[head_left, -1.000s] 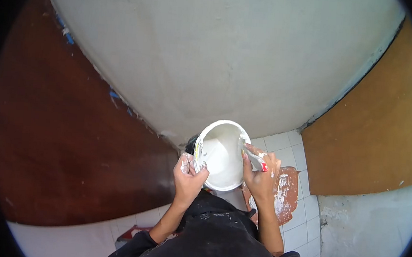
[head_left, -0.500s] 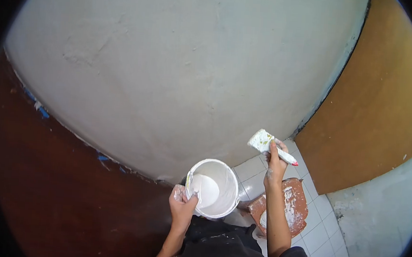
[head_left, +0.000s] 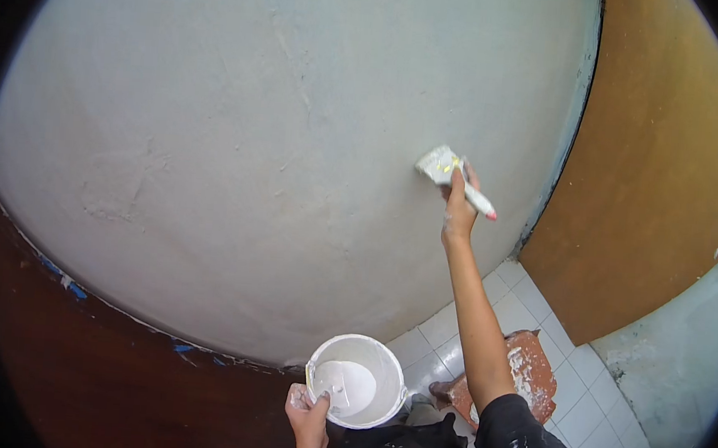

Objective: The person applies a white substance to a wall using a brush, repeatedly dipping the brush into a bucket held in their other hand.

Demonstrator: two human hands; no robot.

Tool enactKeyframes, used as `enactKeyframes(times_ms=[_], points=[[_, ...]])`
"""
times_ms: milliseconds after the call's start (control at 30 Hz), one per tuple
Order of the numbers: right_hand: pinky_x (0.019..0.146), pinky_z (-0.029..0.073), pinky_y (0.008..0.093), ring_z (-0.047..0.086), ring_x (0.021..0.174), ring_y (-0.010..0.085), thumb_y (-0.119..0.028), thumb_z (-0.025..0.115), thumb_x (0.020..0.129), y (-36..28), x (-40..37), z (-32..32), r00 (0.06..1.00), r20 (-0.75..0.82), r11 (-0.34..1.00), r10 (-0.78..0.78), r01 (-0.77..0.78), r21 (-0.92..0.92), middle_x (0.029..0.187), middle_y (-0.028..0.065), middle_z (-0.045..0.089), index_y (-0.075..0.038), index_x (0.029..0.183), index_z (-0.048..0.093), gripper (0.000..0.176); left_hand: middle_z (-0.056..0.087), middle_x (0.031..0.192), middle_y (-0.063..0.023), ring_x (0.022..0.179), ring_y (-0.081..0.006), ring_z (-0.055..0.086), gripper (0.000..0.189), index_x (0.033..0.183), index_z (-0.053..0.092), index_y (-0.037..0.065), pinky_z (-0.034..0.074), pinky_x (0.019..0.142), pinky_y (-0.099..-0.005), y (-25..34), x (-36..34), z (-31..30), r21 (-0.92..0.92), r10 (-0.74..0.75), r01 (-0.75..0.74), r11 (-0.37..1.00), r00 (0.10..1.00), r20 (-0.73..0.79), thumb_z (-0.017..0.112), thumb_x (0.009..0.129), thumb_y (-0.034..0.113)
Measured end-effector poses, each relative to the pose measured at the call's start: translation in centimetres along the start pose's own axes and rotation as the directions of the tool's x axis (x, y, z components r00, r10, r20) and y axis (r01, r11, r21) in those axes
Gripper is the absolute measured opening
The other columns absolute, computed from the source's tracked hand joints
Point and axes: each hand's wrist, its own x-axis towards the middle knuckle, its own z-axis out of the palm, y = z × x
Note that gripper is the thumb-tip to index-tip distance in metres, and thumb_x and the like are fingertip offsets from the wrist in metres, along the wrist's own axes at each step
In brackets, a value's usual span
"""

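My right hand [head_left: 461,199] is closed round a wide paintbrush [head_left: 440,165] coated in white, its handle ending in a pink tip. The bristles are at the grey wall [head_left: 240,132]; whether they touch it I cannot tell. Low in the view, my left hand [head_left: 308,410] grips the near left rim of a white bucket [head_left: 386,367], thumb over the edge. White paint [head_left: 349,388] lies in the bottom of the bucket.
A paint-spattered reddish-brown stool [head_left: 536,374] stands on white floor tiles [head_left: 583,419] at the lower right. An orange-brown panel [head_left: 646,161] is on the right, a dark brown surface [head_left: 115,373] on the lower left.
My right hand has moved up and forward with the brush, the arm now stretched toward the wall. The view has shifted, and the bucket and my left hand appear lower in it.
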Motion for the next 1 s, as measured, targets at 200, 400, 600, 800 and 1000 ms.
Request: enactKeyframes(times_ms=[200,400,600,800,1000], points=[[0.07,0.051,0.0248,0.063,0.084,0.0105,-0.026,0.059,0.099,4.8,-1.3,-4.0,0.991,-0.036,0.974,0.126,-0.131,-0.184,0.105,0.0087,0.068,-0.002,0.137,0.049,0.046,0.053,0.082,-0.0006,0.074,-0.0071,0.05,0.023,0.087,0.05,0.005,0.042,0.069,-0.0234,0.0,-0.4,0.7,-0.018,0.022,-0.023,1.0,0.999,-0.034,0.065,0.078,-0.01],[0.07,0.051,0.0274,0.062,0.079,0.0136,-0.03,0.057,0.099,-6.2,2.7,3.2,0.962,0.153,0.914,-0.225,0.263,-0.308,0.088,0.009,0.067,0.001,0.132,0.053,0.045,0.055,0.084,-0.0014,0.076,-0.0082,0.053,0.021,0.088,0.051,0.004,0.044,0.073,-0.0247,0.7,-1.0,1.6,-0.019,0.023,-0.023,1.0,0.999,-0.028,0.063,0.079,-0.009],[0.071,0.051,0.0274,0.061,0.08,0.0115,-0.028,0.059,0.099,-10.2,4.7,6.4,0.902,0.214,0.891,-0.375,0.415,-0.186,0.095,0.0096,0.066,0.0,0.131,0.052,0.043,0.056,0.084,-0.0016,0.076,-0.0082,0.053,0.02,0.089,0.052,0.004,0.044,0.073,-0.0244,0.5,-1.0,2.9,-0.047,0.021,-0.023,0.999,0.999,-0.029,0.063,0.079,-0.009],[0.07,0.052,0.0278,0.064,0.081,0.0127,-0.022,0.057,0.099,6.4,0.1,-5.0,1.0,0.0,0.971,-0.028,0.027,-0.236,0.1,0.0104,0.069,-0.001,0.132,0.051,0.04,0.055,0.083,-0.001,0.075,-0.0076,0.052,0.021,0.089,0.051,0.004,0.043,0.071,-0.0232,-0.2,-0.9,3.2,-0.054,0.033,-0.033,0.998,0.999,-0.012,0.064,0.079,-0.01],[0.073,0.054,0.032,0.066,0.08,0.0166,-0.026,0.055,0.099,1.5,0.5,-2.9,0.992,0.054,0.882,-0.116,0.128,-0.453,0.094,0.0115,0.07,0.0,0.129,0.054,0.039,0.052,0.081,0.0002,0.074,-0.0071,0.051,0.023,0.087,0.05,0.006,0.042,0.068,-0.0225,-0.3,-1.0,3.4,-0.066,0.012,-0.014,0.998,1.0,-0.026,0.065,0.079,-0.01]])
